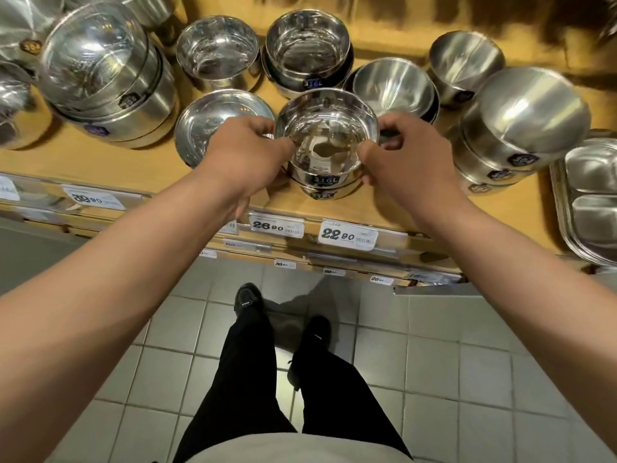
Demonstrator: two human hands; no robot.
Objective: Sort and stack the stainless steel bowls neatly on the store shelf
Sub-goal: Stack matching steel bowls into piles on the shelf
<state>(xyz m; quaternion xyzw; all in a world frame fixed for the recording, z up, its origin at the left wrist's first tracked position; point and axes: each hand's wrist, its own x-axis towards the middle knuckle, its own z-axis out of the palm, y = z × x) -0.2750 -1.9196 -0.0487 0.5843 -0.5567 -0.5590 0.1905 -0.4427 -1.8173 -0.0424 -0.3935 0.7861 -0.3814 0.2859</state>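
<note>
Bowl [325, 135], mirror-bright steel with a dark "316L" label, sits nested on a like bowl [322, 193] at the frame's centre, near the wooden shelf [140, 168] edge. Left hand [247, 155] and right hand [400, 155] each have curled fingers gripping its rim on opposite sides.

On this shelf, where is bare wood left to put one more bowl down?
Bare shelf lies at the front left, between the big stack, the shallow bowl and the price tags. A narrower strip runs at the front right, before the tilted stack. Around the held bowl, gripped by left hand and right hand, it is crowded.
</note>
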